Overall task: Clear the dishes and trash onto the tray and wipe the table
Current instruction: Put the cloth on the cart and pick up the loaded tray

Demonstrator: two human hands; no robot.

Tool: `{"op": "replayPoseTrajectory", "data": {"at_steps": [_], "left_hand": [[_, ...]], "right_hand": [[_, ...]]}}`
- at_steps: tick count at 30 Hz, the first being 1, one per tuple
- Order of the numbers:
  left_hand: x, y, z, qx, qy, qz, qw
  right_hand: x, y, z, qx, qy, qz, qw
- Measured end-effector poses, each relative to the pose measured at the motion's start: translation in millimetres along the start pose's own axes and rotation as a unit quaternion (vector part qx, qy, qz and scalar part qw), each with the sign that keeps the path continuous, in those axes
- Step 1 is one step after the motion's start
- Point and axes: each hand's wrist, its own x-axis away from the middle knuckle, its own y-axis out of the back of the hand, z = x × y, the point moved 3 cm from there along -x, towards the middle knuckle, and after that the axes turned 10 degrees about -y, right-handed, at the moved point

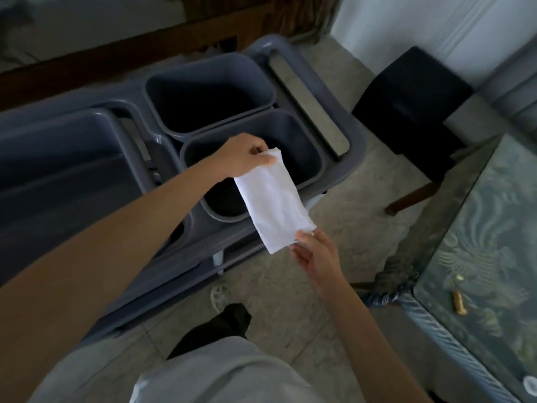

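Grey shirt (pixel 203 370), dark trousers (pixel 215 327)

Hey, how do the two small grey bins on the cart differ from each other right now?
The near small bin sits closer to the person; the far small bin sits behind it, nearer the wooden ledge. The near small bin is partly covered by the white folded cloth, held between the left hand and right hand; the far small bin is fully in view. Both are grey, open-topped, dark inside, side by side on the grey cart.

Smooth grey plastic bins (pixel 250 167) with a slight sheen, a matt white cloth (pixel 271 199), a glossy glass-topped table (pixel 479 242).
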Motion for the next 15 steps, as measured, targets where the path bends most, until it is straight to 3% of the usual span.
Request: {"op": "replayPoseTrajectory", "data": {"at_steps": [6,10,12,15], "left_hand": [[-32.5,-38.5,23.0,-0.035,0.018,0.083,0.996],[-20.0,-42.0,26.2,-0.078,0.033,0.041,0.996],[-6.4,-29.5,16.7,-0.106,0.008,-0.001,0.994],[23.1,-18.5,-2.8,-0.098,-0.029,0.022,0.995]], "right_hand": [[-40.7,3.2,3.4,0.094,-0.040,-0.014,0.995],[-37.2,5.2,26.6,0.246,0.012,-0.053,0.968],[-31.0,10.9,49.7,0.354,0.071,-0.082,0.929],[-18.9,15.2,88.0,0.515,0.223,-0.091,0.822]]}}
